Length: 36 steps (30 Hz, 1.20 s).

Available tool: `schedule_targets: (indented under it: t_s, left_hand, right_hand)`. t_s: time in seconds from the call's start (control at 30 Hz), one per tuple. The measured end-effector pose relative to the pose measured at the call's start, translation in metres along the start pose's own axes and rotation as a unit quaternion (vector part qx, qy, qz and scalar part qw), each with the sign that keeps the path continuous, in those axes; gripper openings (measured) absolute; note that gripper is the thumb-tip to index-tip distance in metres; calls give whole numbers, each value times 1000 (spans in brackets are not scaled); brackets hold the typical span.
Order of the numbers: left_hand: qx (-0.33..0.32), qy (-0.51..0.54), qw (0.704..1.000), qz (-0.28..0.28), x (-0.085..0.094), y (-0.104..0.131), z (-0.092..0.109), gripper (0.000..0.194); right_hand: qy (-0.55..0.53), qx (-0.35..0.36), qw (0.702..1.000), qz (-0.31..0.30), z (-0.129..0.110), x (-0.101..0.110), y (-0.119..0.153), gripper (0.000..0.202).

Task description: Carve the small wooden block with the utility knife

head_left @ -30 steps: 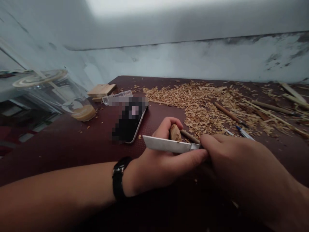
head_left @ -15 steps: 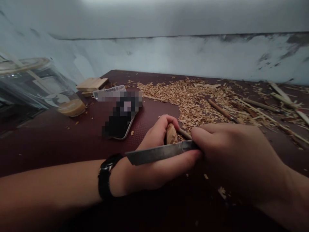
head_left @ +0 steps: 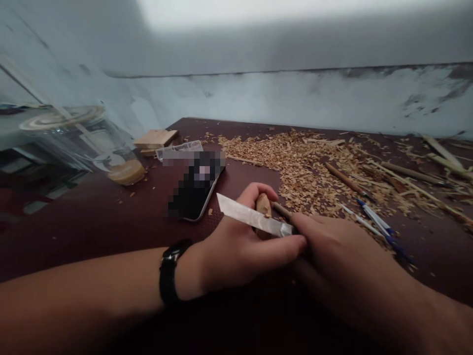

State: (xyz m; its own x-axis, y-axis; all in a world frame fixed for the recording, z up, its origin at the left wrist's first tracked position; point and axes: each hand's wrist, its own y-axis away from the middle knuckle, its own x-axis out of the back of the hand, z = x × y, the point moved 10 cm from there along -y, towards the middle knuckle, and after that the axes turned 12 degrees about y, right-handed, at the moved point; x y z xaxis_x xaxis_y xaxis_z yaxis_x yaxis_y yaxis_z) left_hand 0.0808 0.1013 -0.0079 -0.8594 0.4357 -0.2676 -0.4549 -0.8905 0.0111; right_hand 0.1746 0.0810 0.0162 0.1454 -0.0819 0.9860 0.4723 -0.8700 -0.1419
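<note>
My left hand [head_left: 240, 246], with a black watch [head_left: 168, 271] at the wrist, is wrapped round a small piece of carved wood [head_left: 263, 206]. My right hand [head_left: 325, 246] grips a knife whose handle is mostly hidden in the fingers. The knife's flat metal blade [head_left: 251, 216] points left and lies across the near side of the wood, over my left hand. My left thumb reaches to the base of the blade, close to my right fingers. A thin brown stick [head_left: 281, 211] shows between the wood and my right hand.
Wood shavings [head_left: 295, 162] are heaped on the dark red table [head_left: 148, 217]. A phone [head_left: 194, 192], a clear plastic case [head_left: 185, 148], wood blocks [head_left: 157, 138] and a cup [head_left: 125, 170] lie left. Right are a brown-handled tool [head_left: 345, 180], pens [head_left: 373, 217] and wood strips [head_left: 443, 150].
The blade has turned, its tip now higher and nearer the phone. My right hand has tilted and moved slightly lower, uncovering the pens. The whole view has shifted a little.
</note>
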Motion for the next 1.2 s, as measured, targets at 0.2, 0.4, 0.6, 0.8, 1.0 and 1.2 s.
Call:
schedule_targets:
  t_s: [0.2,0.4,0.6,0.8,1.0,1.2]
  left_hand:
    - [13,-146,982,-119,-18,2,2,45]
    - [8,-65,996,-66,-14,5,-4,42]
    - [14,89,996,6,-6,1,-12,43]
    - [-71,112,986,100,14,-1,-2,42]
    - [2,116,993,16,15,-5,-9,67]
    - [68,165,978,-110,4,-14,-15,54]
  right_hand:
    - [141,94,985,34,-9,27,-6,17]
    - [166,117,971,128,-15,41,0,22]
    - [124,2,985,116,1,28,-2,20]
    - [99,-70,992,24,22,-2,-10,35]
    - [-28,-20,995,96,19,14,-12,30]
    - [-162,10,983,81,13,15,-11,10]
